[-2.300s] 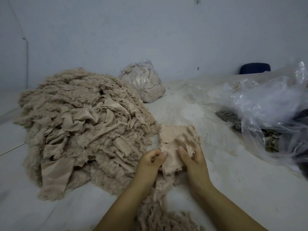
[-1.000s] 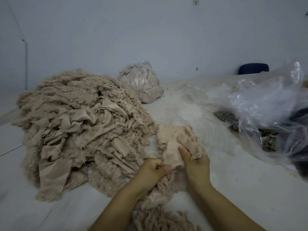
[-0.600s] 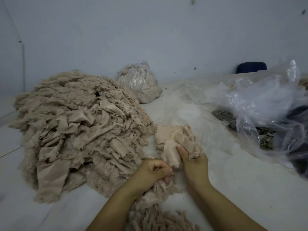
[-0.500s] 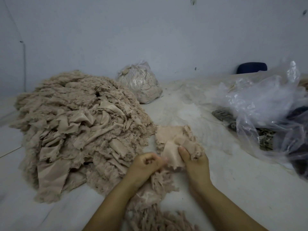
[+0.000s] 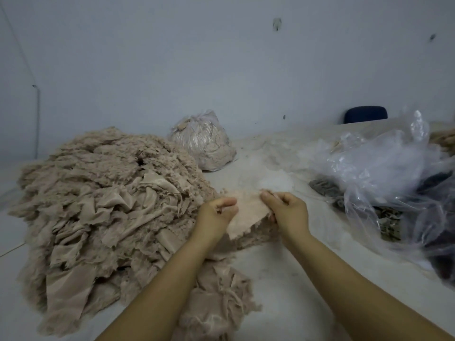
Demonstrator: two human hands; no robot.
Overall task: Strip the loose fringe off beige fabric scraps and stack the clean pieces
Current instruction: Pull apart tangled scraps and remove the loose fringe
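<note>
Now that the fringe I was tearing off has dropped, I pinch the scrap (image 5: 248, 212) between left hand (image 5: 216, 212) and right hand (image 5: 288, 210), lifted above the small stack (image 5: 256, 236), seemingly ready to lay down.

A large heap of beige fringed fabric scraps (image 5: 103, 207) is sitting on the white table (image 5: 290, 271). Behind that heap, a tied clear plastic bag stuffed with beige scraps (image 5: 204, 141) is lying. Right of the heap, both hands are holding a beige fabric piece (image 5: 248, 212). Farther right of the heap, crumpled clear plastic sheeting (image 5: 384, 173) is spreading. Just before the heap, a small clump of beige fringe (image 5: 216, 301) is lying.
</note>
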